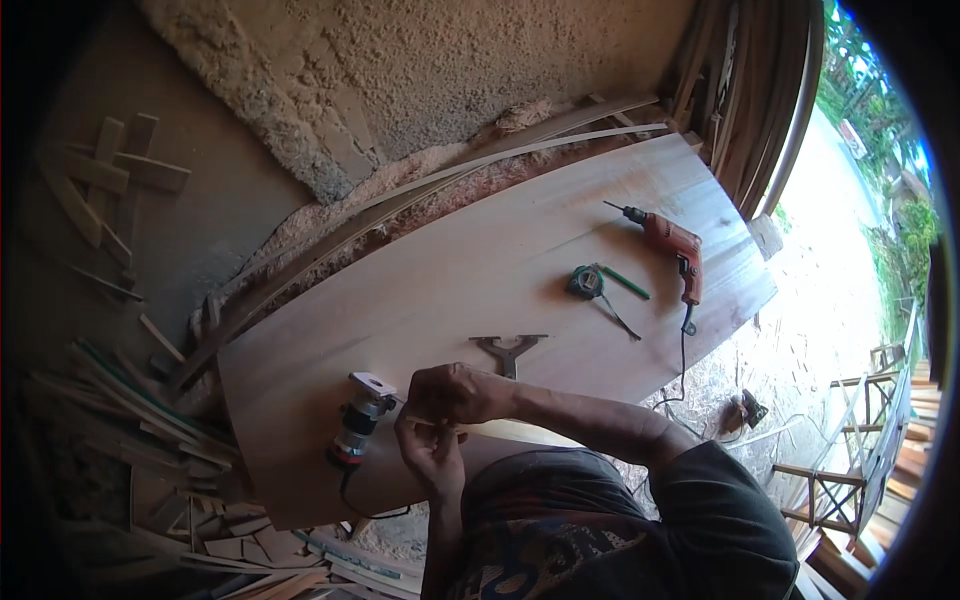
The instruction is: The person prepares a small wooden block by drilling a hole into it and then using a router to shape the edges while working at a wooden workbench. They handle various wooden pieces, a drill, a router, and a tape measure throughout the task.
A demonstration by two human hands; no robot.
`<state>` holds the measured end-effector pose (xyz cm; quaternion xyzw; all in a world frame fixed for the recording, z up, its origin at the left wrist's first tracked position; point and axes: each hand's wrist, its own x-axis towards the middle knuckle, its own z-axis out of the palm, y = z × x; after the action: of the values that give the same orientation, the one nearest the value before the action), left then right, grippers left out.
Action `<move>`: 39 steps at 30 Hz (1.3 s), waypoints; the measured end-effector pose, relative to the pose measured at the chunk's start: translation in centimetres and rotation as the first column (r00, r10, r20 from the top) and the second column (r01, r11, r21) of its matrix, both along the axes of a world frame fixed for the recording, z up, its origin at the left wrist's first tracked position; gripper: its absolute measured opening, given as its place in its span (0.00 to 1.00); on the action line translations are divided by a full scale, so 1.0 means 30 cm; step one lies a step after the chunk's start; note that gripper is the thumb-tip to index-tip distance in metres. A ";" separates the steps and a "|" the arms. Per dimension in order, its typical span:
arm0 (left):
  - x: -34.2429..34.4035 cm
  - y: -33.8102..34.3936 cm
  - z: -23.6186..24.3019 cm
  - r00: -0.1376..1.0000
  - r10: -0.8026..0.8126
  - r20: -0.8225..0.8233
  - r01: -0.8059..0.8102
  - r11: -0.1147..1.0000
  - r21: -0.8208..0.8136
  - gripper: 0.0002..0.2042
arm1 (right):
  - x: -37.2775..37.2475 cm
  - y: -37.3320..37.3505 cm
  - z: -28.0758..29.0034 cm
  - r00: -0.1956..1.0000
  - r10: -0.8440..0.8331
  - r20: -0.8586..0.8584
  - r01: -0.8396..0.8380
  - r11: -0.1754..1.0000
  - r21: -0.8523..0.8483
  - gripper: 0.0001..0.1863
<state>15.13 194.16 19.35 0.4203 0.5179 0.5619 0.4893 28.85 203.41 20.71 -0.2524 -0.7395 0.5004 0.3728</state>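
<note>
My right hand [452, 392] is closed, its fingers bent down over my left hand [434, 452]. The left fingers are curled up and pinched just below it. Whatever lies between the two hands is too small and too hidden to name. Beside them, on the left, a trim router [356, 425] stands on the wide wooden board [400, 310], its flat base facing up and a black cord trailing from it. Past my right wrist lies a dark Y-shaped bracket [509, 350], partly covered by my forearm.
Farther right on the board lie a tape measure [585, 282], a green pencil [626, 282] and a red corded drill [672, 242]. Wood strips [150, 410] and offcuts crowd the left. Long planks [755, 100] lean at the far right. A dark tool [745, 410] sits on the dusty ground.
</note>
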 end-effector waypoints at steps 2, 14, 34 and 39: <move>-0.001 0.016 0.015 0.999 -0.030 -0.013 0.031 0.997 0.072 0.21 | 0.014 -0.030 0.049 0.984 -0.070 0.164 0.075 0.997 -0.026 0.13; -0.001 0.031 0.079 0.829 0.041 -0.557 0.052 0.987 0.150 0.25 | 0.039 -0.069 0.073 0.945 -0.190 0.266 0.089 0.932 0.350 0.13; -0.017 0.027 0.040 0.893 -0.030 -0.449 0.078 0.993 0.090 0.27 | 0.044 -0.024 0.010 0.882 -0.130 0.454 -0.053 0.928 0.368 0.09; -0.007 0.023 0.041 0.898 -0.013 -0.441 0.071 0.991 0.117 0.26 | 0.041 -0.021 0.050 0.877 -0.178 0.446 -0.090 0.851 0.517 0.09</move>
<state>14.91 194.85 20.59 0.5782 0.5678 0.4747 0.3436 30.09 202.77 22.20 -0.2742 -0.9097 0.1932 0.2449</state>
